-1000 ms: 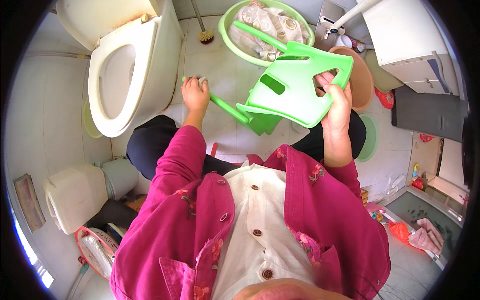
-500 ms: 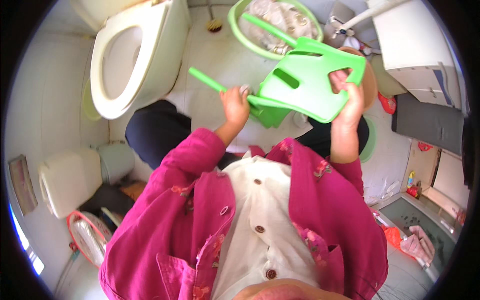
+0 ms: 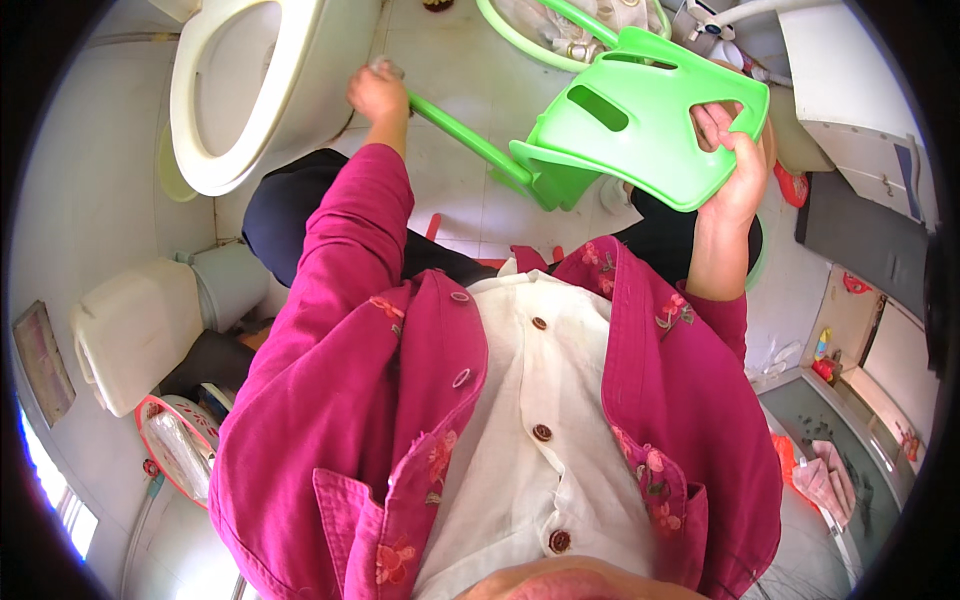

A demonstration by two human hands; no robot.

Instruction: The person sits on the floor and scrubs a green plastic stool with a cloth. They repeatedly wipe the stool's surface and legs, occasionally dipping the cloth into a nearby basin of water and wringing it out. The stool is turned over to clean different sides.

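Note:
A small bright green plastic chair (image 3: 650, 125) is held tilted in front of me, with slots and a larger cutout in its panel. My right hand (image 3: 735, 170) grips the panel's edge, fingers passing through the cutout. One long leg (image 3: 470, 140) of the chair points toward the toilet. At that leg's far end my left hand (image 3: 378, 95) is closed around a small greyish wad (image 3: 386, 68), its material too small to make out. Whether the wad touches the leg there is hard to see.
A toilet (image 3: 190, 150) stands at the left. Beyond the chair is a light green basin (image 3: 515, 40) with whitish cloth in it. A white cabinet (image 3: 850, 60) stands at the right. A red-rimmed basin (image 3: 143, 430) leans by the left wall.
My left hand has slid from near the panel out along the leg to its far end. The chair has shifted slightly right in view, still in my right hand.

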